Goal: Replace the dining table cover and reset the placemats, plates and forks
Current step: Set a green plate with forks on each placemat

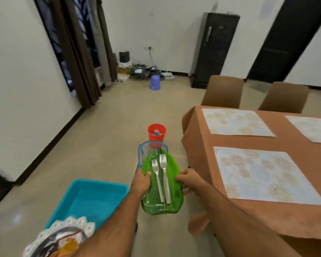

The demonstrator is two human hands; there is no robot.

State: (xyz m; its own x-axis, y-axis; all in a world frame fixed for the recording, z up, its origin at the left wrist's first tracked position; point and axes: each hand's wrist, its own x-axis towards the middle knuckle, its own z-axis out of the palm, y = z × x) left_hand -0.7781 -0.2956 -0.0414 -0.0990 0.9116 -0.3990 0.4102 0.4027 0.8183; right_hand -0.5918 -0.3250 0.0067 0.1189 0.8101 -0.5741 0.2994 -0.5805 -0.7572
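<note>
Brown-covered table [202, 138] right, placemats [267, 175] laid. Left hand [141, 182] and right hand [190, 179] pinch green plate [171, 204] edges; loose forks [162, 180] may slide off if tilted.

Right placemats [312, 127] cut by frame edge; blue plate [144, 151] mostly hidden.

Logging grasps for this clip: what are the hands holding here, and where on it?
Both hands hold a stack of plates, green plate on top: left hand on its left rim, right hand on its right rim. Two forks ride on it, ungripped.
</note>
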